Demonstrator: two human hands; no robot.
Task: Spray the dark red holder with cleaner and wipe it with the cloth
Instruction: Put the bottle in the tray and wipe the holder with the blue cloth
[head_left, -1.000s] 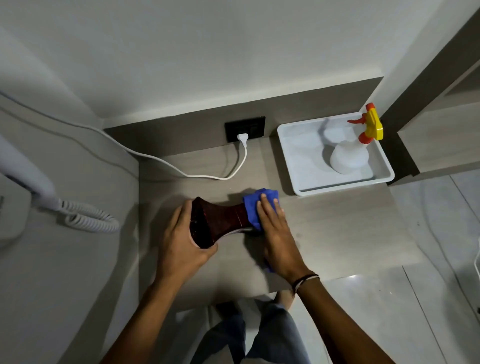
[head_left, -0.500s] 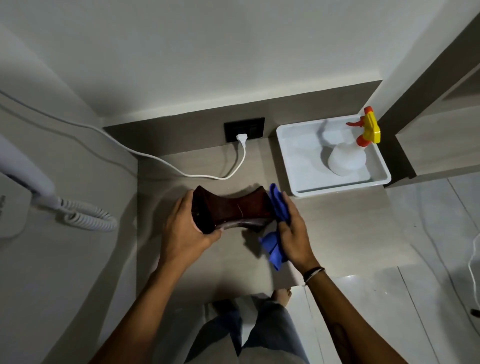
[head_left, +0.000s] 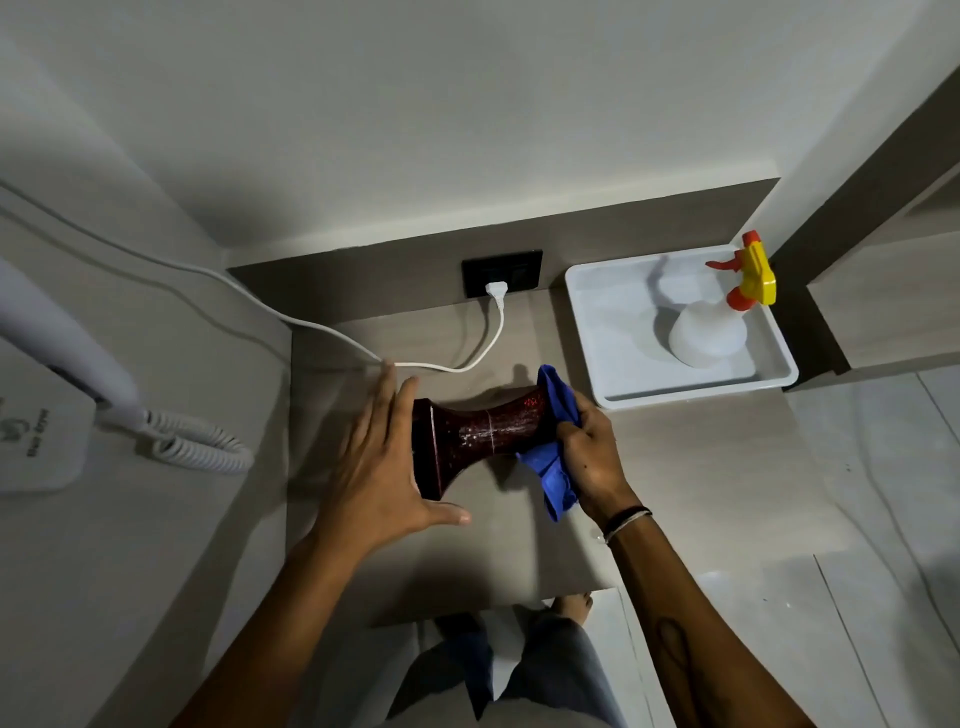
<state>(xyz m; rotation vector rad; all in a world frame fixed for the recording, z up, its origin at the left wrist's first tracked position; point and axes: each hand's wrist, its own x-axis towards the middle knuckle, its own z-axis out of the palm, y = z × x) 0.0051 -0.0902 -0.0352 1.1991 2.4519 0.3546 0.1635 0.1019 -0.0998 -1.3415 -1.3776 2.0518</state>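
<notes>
The dark red holder, hourglass-shaped with spray droplets on it, is held sideways above the countertop. My left hand is spread flat against its wide left end, fingers apart. My right hand grips the blue cloth and presses it around the holder's right end, which the cloth hides. The white spray bottle with a yellow and red trigger stands in the white tray at the back right.
A white cable runs from the black wall socket across the back of the countertop, just behind my left hand. A wall-mounted hair dryer with coiled cord hangs on the left. Tiled floor and my legs lie below the counter's front edge.
My left hand has let go its grasp and now lies flat against the holder's left end. The cloth has moved from the holder's middle to its right end.
</notes>
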